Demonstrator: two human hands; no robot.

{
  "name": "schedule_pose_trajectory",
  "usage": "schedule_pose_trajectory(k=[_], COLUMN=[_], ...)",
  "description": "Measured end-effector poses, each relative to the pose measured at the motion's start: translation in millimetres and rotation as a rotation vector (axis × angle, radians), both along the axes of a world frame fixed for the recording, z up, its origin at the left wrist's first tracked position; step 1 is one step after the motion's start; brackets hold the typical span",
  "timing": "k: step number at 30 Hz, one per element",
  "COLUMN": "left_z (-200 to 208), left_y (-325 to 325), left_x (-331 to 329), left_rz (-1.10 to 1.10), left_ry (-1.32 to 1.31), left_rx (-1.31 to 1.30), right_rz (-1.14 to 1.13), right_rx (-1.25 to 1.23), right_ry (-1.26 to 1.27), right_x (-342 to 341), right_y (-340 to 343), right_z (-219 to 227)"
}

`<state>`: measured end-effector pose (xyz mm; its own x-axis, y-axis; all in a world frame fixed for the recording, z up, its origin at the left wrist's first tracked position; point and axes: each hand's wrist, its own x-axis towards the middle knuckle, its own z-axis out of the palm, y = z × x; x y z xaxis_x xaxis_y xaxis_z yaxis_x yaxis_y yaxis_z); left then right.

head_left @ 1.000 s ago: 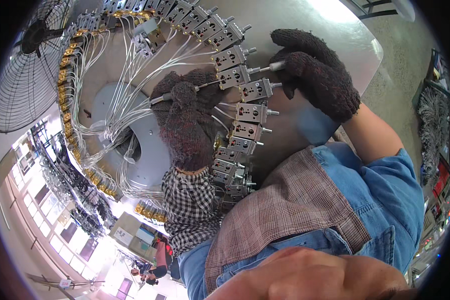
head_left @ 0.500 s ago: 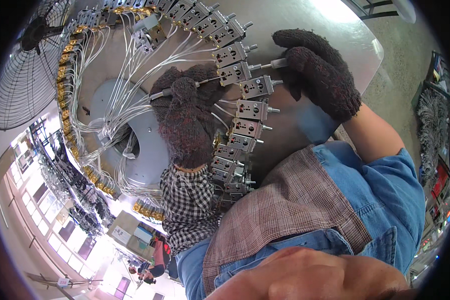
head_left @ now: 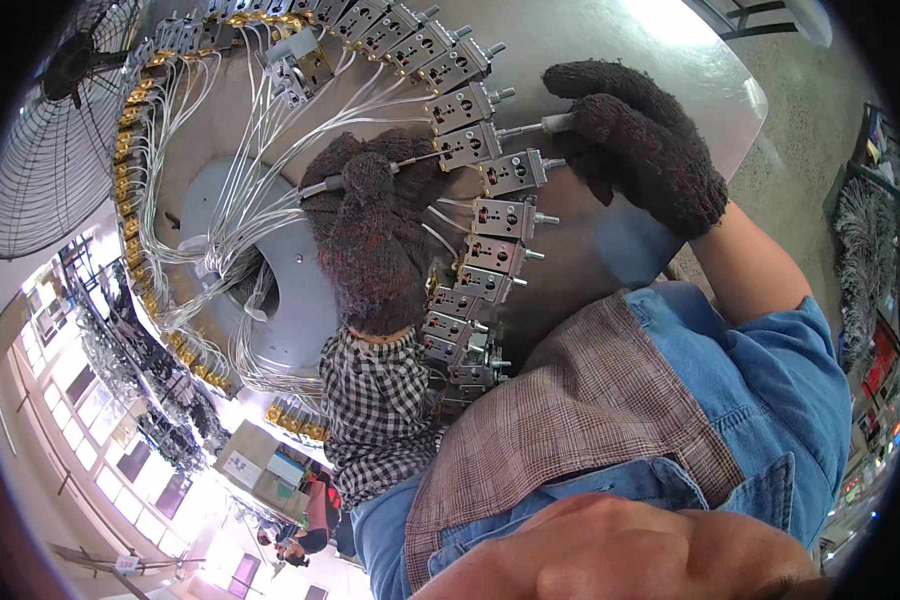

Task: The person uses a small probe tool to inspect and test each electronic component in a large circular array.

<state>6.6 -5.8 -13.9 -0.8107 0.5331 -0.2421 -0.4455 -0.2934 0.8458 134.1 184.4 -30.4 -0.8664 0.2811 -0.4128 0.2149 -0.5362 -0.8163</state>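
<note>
Metal clamp-like blocks (head_left: 505,218), each with a threaded stud, stand in a curved row on a round fixture. My left hand (head_left: 370,230), in a dark knitted glove, lies inside the row with its fingers closed on a slim rod-like tool (head_left: 320,188). Its thin tip reaches the inner side of one metal block (head_left: 468,147). Outside the row, my gloved right hand (head_left: 645,145) grips a screwdriver-like tool (head_left: 557,123) with a pale handle. That tool's metal shaft meets the stud side of the same block. The glove hides most of its handle.
White wires (head_left: 232,235) run in bundles from the blocks to an opening in the grey centre disc (head_left: 305,330). Brass-coloured terminals (head_left: 130,200) line the far left rim. A large fan (head_left: 55,130) stands at the left. The metal tabletop (head_left: 660,60) extends to the right.
My right hand and its tool have shifted very slightly, with the handle a little higher. The left hand keeps its place and grip.
</note>
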Motion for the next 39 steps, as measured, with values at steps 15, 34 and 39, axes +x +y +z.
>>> schedule_pose_trajectory(k=[15,34,39], left_z=[-1,-4,0], left_y=[-1,-4,-3], left_x=[-2,-1,0], left_rz=[-0.034,-0.001,-0.003], left_ry=[-0.017,-0.014,-0.010], left_rx=[0.045,0.049,0.047], right_rz=[0.062,0.110,0.073], right_rx=[0.009,0.159,0.186], right_ry=[0.083,0.428,0.335], right_x=[6,5,0], right_y=[4,12,10], right_z=[-9,-36,-25])
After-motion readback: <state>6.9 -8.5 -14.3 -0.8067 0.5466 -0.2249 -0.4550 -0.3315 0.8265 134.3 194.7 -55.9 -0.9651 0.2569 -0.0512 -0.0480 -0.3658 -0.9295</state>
